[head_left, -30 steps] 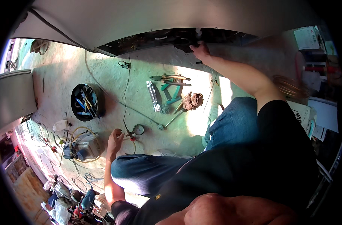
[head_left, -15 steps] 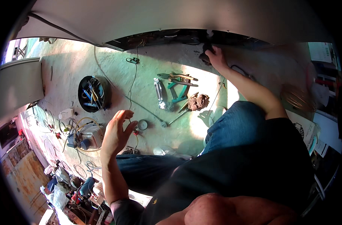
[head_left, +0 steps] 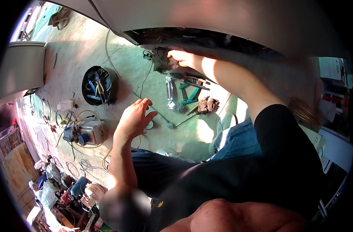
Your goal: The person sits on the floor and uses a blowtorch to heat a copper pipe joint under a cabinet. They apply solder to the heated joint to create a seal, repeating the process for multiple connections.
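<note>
- A dark rag point(head_left: 163, 64), or something like a rag, is gripped at its right edge by the fingers of the right hand point(head_left: 180, 58); the exact grip is blurred.
- The rag is found low over or on the floor point(head_left: 74, 44), before the dark opening of the large pale appliance point(head_left: 223, 15). For this reason, it seems, the right arm is stretched far across.
- The left hand point(head_left: 135, 119) is well apart from the right one. Its fingers are loosely spread and nothing is seen in them; it is perhaps held out for balance.
- A small round gauge point(head_left: 150, 125) is partly hidden by the left thumb; whether it is touched cannot be told.
- The pliers point(head_left: 191, 78) and the green tool point(head_left: 196, 93) are laid together, near the right forearm, probably to be within easy reach.
- Beside them a silver wrapped piece point(head_left: 170, 92) and a crumpled brown lump point(head_left: 208, 105) are placed.
- Many hand tools are gathered upright or leaning in a black tub point(head_left: 113, 84), likely so that they are not scattered.
- To the left, a boxy device point(head_left: 94, 131) is encircled by a yellowish hose.
</note>
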`<state>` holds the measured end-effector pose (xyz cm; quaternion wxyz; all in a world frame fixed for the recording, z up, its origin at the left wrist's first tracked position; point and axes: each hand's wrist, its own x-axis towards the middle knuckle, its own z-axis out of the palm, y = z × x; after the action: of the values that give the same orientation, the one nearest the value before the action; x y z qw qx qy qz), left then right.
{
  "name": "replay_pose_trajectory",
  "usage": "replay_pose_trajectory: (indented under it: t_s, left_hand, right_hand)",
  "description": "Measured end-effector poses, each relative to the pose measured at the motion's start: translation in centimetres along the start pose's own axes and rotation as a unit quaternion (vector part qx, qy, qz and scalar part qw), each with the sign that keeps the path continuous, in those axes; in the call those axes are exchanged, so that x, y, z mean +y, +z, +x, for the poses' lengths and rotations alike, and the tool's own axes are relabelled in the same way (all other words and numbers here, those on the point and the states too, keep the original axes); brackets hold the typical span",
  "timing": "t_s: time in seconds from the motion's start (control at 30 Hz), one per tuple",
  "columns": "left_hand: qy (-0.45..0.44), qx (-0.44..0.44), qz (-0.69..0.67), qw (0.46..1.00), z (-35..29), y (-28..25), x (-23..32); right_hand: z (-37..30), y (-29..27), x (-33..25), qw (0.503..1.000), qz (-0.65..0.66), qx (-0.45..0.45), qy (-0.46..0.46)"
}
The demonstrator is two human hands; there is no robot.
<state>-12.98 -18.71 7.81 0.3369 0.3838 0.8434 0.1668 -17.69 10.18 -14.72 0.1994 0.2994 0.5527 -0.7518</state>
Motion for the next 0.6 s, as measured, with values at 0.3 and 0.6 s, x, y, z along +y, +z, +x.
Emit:
replay_pose_trajectory:
  t_s: [0.3,0.6]
  left_hand:
    - [-0.002,-0.002,-0.031,1.000,-3.3,0.2,-0.4]
    - [-0.013,0.003,-0.020,1.000,-4.2,0.1,-1.1]
  right_hand:
    - [3.4,1.1,1.5,0.974,0.122,0.046,-0.184]
    - [9.3,1.7,3.6,0.924,0.030,0.340,-0.171]
